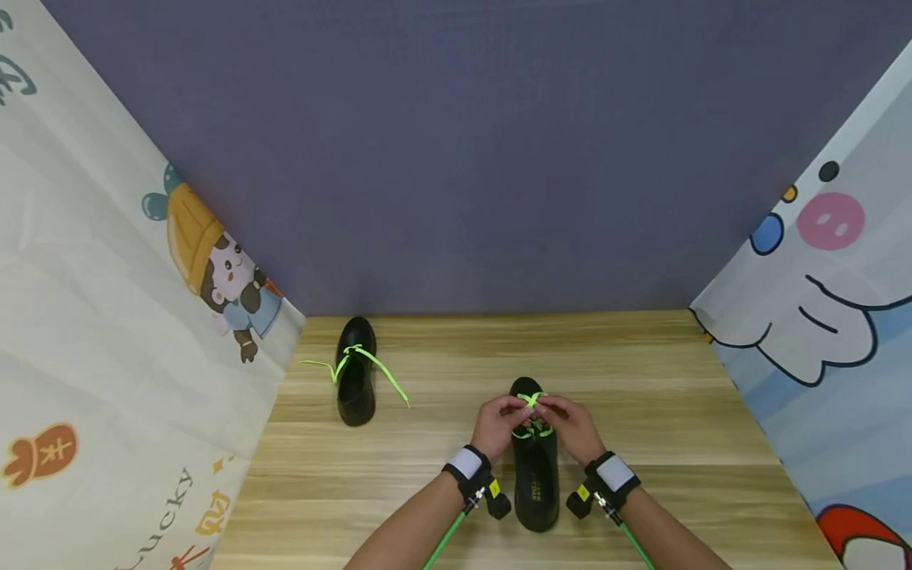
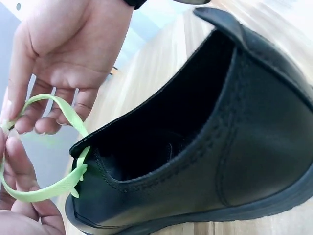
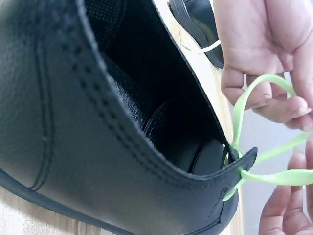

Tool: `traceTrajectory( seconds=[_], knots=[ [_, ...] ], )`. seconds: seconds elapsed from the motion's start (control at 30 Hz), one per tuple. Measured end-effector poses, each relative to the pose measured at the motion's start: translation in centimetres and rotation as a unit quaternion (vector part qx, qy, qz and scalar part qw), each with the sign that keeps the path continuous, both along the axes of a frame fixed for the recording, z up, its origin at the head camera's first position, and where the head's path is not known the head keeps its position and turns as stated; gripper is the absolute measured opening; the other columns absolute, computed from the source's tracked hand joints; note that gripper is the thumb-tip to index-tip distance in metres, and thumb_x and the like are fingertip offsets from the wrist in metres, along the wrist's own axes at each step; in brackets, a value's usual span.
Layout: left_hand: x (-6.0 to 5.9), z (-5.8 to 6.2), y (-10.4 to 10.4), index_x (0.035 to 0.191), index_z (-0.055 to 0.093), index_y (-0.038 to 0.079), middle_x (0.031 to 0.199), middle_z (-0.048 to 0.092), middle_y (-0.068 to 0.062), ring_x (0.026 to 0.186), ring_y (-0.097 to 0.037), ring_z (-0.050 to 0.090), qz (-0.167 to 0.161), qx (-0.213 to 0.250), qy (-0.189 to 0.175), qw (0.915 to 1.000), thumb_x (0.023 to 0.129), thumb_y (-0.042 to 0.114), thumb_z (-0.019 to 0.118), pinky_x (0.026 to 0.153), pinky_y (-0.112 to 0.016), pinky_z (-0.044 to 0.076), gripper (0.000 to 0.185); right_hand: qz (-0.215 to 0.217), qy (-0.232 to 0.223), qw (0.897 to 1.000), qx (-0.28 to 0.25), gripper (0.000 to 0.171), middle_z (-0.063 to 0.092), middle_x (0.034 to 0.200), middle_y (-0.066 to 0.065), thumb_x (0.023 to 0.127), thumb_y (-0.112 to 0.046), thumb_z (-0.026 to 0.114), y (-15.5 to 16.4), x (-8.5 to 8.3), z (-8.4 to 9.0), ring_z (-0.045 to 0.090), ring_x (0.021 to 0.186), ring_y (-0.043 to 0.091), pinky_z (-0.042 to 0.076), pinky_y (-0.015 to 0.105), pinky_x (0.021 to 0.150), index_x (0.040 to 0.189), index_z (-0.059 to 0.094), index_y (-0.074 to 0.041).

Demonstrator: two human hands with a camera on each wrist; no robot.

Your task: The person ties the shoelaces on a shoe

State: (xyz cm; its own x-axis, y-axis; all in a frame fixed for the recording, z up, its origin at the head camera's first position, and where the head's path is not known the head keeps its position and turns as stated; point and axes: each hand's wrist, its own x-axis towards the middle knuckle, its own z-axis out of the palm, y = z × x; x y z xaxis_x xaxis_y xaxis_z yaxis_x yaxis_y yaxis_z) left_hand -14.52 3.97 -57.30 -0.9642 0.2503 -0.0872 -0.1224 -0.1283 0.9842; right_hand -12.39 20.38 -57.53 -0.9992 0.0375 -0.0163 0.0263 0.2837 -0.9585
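Note:
A black shoe with bright green laces lies between my two hands, its toe pointing away from me. My left hand pinches the lace above the shoe's front from the left. From the right, my right hand pinches the lace too, and the fingertips of both hands nearly meet. In the left wrist view the raised green lace arcs from the eyelets to the fingertips. The right wrist view shows lace strands running from the shoe's opening edge to the fingers. Where the strands meet is partly hidden by the fingers.
A second black shoe stands farther left on the wooden-look surface, its green lace ends spread loose. A grey-purple panel rises behind. Printed white cloths border the left and right.

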Motion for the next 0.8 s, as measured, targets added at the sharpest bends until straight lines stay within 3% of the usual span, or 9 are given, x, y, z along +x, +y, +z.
traceTrajectory(
  seconds=[0.17, 0.27, 0.4, 0.47, 0.53, 0.7, 0.8],
  knots=[
    [0.0, 0.1, 0.1, 0.104, 0.073, -0.007, 0.093, 0.072, -0.009, 0.078, -0.016, 0.068, 0.002, 0.001, 0.001, 1.0000, 0.094, 0.005, 0.069, 0.077, -0.038, 0.057, 0.016, 0.013, 0.000, 1.000, -0.013, 0.018, 0.071, 0.108, 0.016, 0.098, -0.004, 0.062, -0.2, 0.1, -0.1, 0.067, 0.089, 0.010, 0.055, 0.027, 0.078, 0.112, 0.070, 0.004],
    [0.0, 0.2, 0.2, 0.104, 0.074, -0.005, 0.094, 0.073, -0.008, 0.078, -0.012, 0.067, 0.020, -0.006, -0.002, 0.9998, 0.093, 0.005, 0.070, 0.077, -0.036, 0.056, 0.016, 0.029, 0.000, 0.999, -0.028, 0.018, 0.069, 0.105, 0.018, 0.098, -0.003, 0.061, -0.3, 0.3, -0.2, 0.068, 0.089, 0.013, 0.057, 0.030, 0.078, 0.113, 0.065, 0.007],
    [0.0, 0.3, 0.3, 0.101, 0.075, -0.006, 0.095, 0.074, -0.009, 0.078, -0.012, 0.067, 0.053, -0.003, -0.003, 0.9986, 0.091, 0.002, 0.072, 0.077, -0.037, 0.057, 0.014, 0.048, 0.015, 0.998, -0.041, 0.036, 0.067, 0.098, 0.020, 0.097, 0.006, 0.060, -0.3, 0.2, -0.2, 0.069, 0.085, 0.021, 0.058, 0.034, 0.077, 0.131, 0.049, 0.005],
    [0.0, 0.3, 0.3, 0.099, 0.074, -0.007, 0.095, 0.074, -0.011, 0.078, -0.015, 0.068, 0.057, 0.001, 0.003, 0.9984, 0.089, 0.001, 0.073, 0.078, -0.041, 0.058, 0.013, 0.062, 0.029, 0.997, -0.028, 0.046, 0.066, 0.097, 0.021, 0.096, 0.009, 0.059, -0.1, 0.2, -0.2, 0.069, 0.084, 0.024, 0.058, 0.034, 0.076, 0.138, 0.043, 0.004],
    [-0.1, 0.3, 0.3, 0.098, 0.074, -0.006, 0.093, 0.073, -0.012, 0.079, -0.020, 0.069, 0.055, 0.000, 0.008, 0.9985, 0.089, 0.000, 0.073, 0.079, -0.045, 0.058, 0.011, 0.064, 0.038, 0.997, 0.004, 0.043, 0.067, 0.100, 0.018, 0.097, 0.007, 0.058, 0.0, 0.1, -0.3, 0.068, 0.088, 0.023, 0.057, 0.032, 0.078, 0.139, 0.048, 0.002],
    [-0.1, 0.4, 0.2, 0.096, 0.072, -0.007, 0.090, 0.072, -0.013, 0.082, -0.033, 0.070, 0.052, -0.005, 0.011, 0.9986, 0.089, -0.003, 0.072, 0.082, -0.053, 0.056, 0.009, 0.058, 0.037, 0.994, 0.080, 0.024, 0.069, 0.109, 0.010, 0.098, 0.001, 0.058, 0.5, -0.4, -0.5, 0.064, 0.099, 0.018, 0.053, 0.030, 0.083, 0.120, 0.068, -0.003],
    [-0.1, 0.4, 0.2, 0.097, 0.072, -0.007, 0.091, 0.072, -0.013, 0.081, -0.028, 0.069, 0.050, -0.008, 0.009, 0.9987, 0.089, -0.002, 0.072, 0.084, -0.055, 0.054, 0.009, 0.071, 0.049, 0.991, 0.107, 0.020, 0.070, 0.105, 0.010, 0.095, 0.002, 0.063, 0.7, -0.8, -0.5, 0.065, 0.096, 0.022, 0.054, 0.032, 0.081, 0.114, 0.069, -0.002]
  ],
)
